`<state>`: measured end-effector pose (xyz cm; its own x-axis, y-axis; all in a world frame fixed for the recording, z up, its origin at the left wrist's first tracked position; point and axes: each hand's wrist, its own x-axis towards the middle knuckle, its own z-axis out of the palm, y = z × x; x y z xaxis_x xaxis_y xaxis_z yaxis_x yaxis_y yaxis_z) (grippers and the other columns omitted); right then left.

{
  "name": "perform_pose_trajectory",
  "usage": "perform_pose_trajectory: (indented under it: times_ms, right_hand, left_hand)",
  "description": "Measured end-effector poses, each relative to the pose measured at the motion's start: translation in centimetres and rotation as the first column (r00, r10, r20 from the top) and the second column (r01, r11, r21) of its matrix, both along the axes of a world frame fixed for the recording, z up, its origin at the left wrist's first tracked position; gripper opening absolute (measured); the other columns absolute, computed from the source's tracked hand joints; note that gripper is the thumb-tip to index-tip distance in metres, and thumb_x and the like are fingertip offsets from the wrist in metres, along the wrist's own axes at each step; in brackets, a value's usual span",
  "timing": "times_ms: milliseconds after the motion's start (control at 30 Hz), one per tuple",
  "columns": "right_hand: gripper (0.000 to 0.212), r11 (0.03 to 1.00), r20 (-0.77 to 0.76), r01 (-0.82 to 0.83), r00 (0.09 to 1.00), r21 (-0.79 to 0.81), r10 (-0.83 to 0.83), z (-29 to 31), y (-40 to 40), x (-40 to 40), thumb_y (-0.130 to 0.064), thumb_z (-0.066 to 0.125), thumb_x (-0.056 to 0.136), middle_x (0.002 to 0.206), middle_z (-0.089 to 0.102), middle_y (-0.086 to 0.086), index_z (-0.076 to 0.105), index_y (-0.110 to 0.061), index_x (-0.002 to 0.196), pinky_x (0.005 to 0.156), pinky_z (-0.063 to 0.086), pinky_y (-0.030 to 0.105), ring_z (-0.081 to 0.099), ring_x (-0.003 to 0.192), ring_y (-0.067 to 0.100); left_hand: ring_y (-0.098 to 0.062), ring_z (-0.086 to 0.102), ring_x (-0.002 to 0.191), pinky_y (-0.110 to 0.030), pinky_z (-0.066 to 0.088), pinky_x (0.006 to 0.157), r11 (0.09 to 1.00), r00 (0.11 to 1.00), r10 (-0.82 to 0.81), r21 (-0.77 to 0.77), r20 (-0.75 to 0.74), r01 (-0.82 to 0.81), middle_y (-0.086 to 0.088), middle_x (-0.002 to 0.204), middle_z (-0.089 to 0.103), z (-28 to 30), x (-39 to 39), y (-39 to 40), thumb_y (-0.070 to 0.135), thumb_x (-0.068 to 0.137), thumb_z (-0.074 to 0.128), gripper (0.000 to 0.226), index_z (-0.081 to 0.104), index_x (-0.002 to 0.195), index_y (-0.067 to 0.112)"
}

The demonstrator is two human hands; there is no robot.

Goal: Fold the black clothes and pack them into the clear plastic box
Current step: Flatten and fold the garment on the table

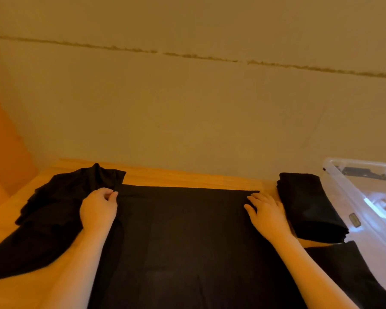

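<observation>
A black garment [183, 237] lies spread flat on the wooden table [187, 178], its far edge straight. My left hand [98, 208] pinches the garment's far left corner between thumb and curled fingers. My right hand [265, 210] grips the far right corner, fingertips on the edge. To the right lies a folded black garment [310, 206], against the clear plastic box [366, 197]. A crumpled heap of black clothes [60, 201] sits at the left.
A plain beige wall [187, 108] rises right behind the table's far edge. The box runs off the right edge of the frame, with a dark latch part [366, 171] showing through it. An orange surface [2, 141] stands at the far left.
</observation>
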<state>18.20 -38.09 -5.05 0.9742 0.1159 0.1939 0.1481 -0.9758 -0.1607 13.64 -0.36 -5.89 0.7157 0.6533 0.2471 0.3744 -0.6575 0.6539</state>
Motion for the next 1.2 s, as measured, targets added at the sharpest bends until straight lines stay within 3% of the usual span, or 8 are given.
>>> perform_pose_trajectory:
  times_ms: [133, 267, 500, 667, 800, 900, 1033, 1200]
  right_hand:
    - [0.054, 0.982, -0.059, 0.182, 0.982, 0.039, -0.18, 0.0, -0.2, -1.1, -0.04, 0.034, 0.098, 0.145, 0.039, 0.008, 0.034, -0.006, 0.14, 0.107, 0.03, 0.03, 0.033, 0.134, 0.02]
    - [0.059, 1.0, -0.145, -0.01, 0.989, -0.012, 0.008, 0.1, 0.0, -1.6, -0.038, 0.03, 0.099, 0.157, 0.006, 0.004, 0.012, -0.01, 0.148, 0.116, 0.007, 0.029, 0.002, 0.144, 0.016]
    - [0.067, 0.996, -0.322, 0.093, 0.942, -0.006, -0.09, 0.6, 0.2, -2.4, -0.049, 0.024, 0.097, 0.157, -0.003, 0.007, 0.004, -0.012, 0.149, 0.118, 0.008, 0.037, -0.002, 0.145, 0.02]
    - [0.067, 0.994, -0.255, -0.108, 0.96, 0.029, 0.112, 2.3, 1.3, -6.8, -0.049, 0.028, 0.096, 0.156, -0.008, 0.0, 0.0, -0.017, 0.149, 0.115, -0.002, 0.031, -0.01, 0.143, 0.014]
    - [0.07, 0.951, -0.324, -0.304, 0.895, 0.059, 0.307, 3.4, 2.6, -12.7, -0.055, 0.029, 0.091, 0.149, -0.014, -0.014, -0.002, -0.027, 0.147, 0.114, -0.006, 0.028, -0.016, 0.138, 0.004]
    - [0.096, 0.908, -0.36, -0.416, 0.839, 0.061, 0.408, 3.7, 2.2, -16.6, -0.073, 0.0, 0.059, 0.14, -0.018, -0.021, -0.002, -0.031, 0.146, 0.11, -0.01, 0.022, -0.019, 0.133, -0.001]
    - [0.114, 0.874, -0.428, -0.486, 0.791, -0.008, 0.436, 2.0, -0.5, -19.7, -0.079, -0.03, 0.039, 0.14, -0.021, -0.022, -0.01, -0.035, 0.142, 0.108, -0.012, 0.023, -0.024, 0.131, 0.0]
    - [0.109, 0.852, -0.407, -0.517, 0.798, -0.081, 0.445, 0.9, -2.2, -21.5, -0.089, -0.026, 0.039, 0.141, -0.028, -0.02, -0.02, -0.037, 0.135, 0.109, -0.015, 0.025, -0.027, 0.134, 0.004]
  left_hand:
    - [-0.032, 0.061, 0.089, -0.042, 0.05, 0.072, 0.998, 1.0, 0.005, 0.057, -0.002, -0.004, -0.015, 0.101, 0.064, 0.2, 0.0, -0.1, 0.017, 0.093, 0.056, 0.024, 0.063, 0.11, 0.002]
    - [-0.036, 0.053, 0.11, -0.047, 0.047, 0.084, 0.95, 0.995, -0.085, 0.295, -0.057, 0.098, -0.018, 0.12, 0.058, 1.0, -0.3, -0.9, 0.017, 0.089, 0.059, 0.035, 0.058, 0.121, 0.003]
    - [-0.022, 0.0, 0.146, -0.041, 0.008, 0.118, 0.84, 0.717, -0.277, 0.201, -0.64, 0.504, -0.003, 0.159, 0.003, 1.6, -1.1, -1.2, 0.047, 0.1, 0.02, 0.062, 0.009, 0.151, 0.015]
    - [-0.019, -0.005, 0.146, -0.037, 0.006, 0.118, 0.777, 0.756, -0.326, 0.295, -0.567, 0.556, -0.002, 0.159, -0.002, 4.5, -6.1, -3.6, 0.047, 0.099, 0.024, 0.063, 0.006, 0.151, 0.016]
    - [-0.007, -0.009, 0.144, -0.026, -0.006, 0.113, 0.654, 0.64, -0.587, 0.175, -0.497, 0.736, 0.009, 0.158, -0.001, 3.7, -13.4, -9.3, 0.037, 0.102, 0.027, 0.054, 0.008, 0.151, 0.022]
    - [0.004, -0.017, 0.135, -0.017, -0.013, 0.107, 0.553, 0.535, -0.703, 0.113, -0.469, 0.825, 0.02, 0.154, -0.001, 2.2, -17.6, -12.1, 0.05, 0.098, 0.013, 0.057, 0.009, 0.15, 0.028]
    - [0.001, 0.02, 0.136, -0.024, 0.017, 0.109, 0.5, 0.552, -0.607, 0.266, -0.571, 0.824, 0.019, 0.146, 0.032, 0.6, -21.0, -12.1, 0.057, 0.091, -0.01, 0.075, 0.041, 0.139, 0.031]
    - [-0.007, 0.055, 0.118, -0.027, 0.041, 0.094, 0.41, 0.549, -0.561, 0.368, -0.62, 0.834, 0.01, 0.125, 0.061, -0.7, -22.4, -10.5, 0.062, 0.082, 0.047, 0.056, 0.062, 0.122, 0.025]
